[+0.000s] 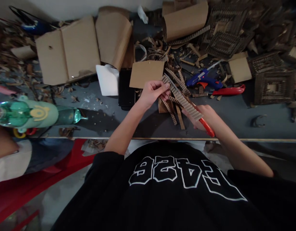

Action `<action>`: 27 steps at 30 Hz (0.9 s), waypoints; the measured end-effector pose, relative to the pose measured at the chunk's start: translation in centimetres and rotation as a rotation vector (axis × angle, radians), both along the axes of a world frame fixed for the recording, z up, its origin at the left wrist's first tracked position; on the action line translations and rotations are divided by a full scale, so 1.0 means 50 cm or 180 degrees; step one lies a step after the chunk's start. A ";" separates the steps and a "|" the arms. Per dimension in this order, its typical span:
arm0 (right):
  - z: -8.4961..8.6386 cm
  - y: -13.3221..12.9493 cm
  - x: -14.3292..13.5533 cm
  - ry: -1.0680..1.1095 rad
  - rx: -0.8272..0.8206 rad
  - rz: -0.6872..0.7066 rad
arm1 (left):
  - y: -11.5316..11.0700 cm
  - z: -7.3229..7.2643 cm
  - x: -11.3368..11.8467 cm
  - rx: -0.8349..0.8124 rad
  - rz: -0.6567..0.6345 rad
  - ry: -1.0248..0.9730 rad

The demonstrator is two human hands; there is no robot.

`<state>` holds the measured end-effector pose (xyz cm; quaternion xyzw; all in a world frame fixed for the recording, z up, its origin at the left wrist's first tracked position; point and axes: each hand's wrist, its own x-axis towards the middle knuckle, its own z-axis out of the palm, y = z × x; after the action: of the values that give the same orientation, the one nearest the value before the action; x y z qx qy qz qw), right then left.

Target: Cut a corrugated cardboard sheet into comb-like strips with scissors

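My left hand [154, 92] pinches the far end of a corrugated cardboard strip [183, 100] between thumb and fingers. The strip slants down to the right, across to my right hand [203, 113]. My right hand is closed around scissors with a red handle [207, 127]; a dark blade runs along the strip's upper edge. Part of the scissors is hidden behind the strip and fingers. Below my hands lie narrow cut cardboard strips [180, 118]. Just beyond my left hand is a flat cardboard piece [147, 73].
A blue glue gun [205, 79] and a red-handled tool [230, 90] lie to the right, near square woven-looking cardboard pieces [274, 87]. Large cardboard sheets [68, 51] and scraps fill the back. At left stands a green bottle [39, 112], beside another person's arm [3, 144].
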<state>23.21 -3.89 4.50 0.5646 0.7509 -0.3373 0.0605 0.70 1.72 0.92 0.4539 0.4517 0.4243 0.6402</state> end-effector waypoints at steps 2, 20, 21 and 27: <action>0.009 0.006 -0.003 -0.0129 -0.0090 0.0010 | 0.004 -0.003 -0.001 0.0011 0.0009 0.0007; 0.023 0.024 -0.003 0.0888 -0.0155 -0.1334 | 0.033 -0.017 -0.003 0.0226 0.0339 -0.0063; 0.020 0.022 0.000 0.1302 -0.0227 -0.1507 | 0.033 -0.019 -0.008 0.0262 0.0376 -0.0034; 0.012 0.008 -0.014 0.3042 -0.0810 -0.1690 | 0.040 -0.034 -0.027 0.0570 0.0616 0.0254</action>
<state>22.52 -3.49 5.11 0.5068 0.4804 -0.6472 -0.3059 -0.67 3.69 -0.79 0.4802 0.4787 0.5043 0.5348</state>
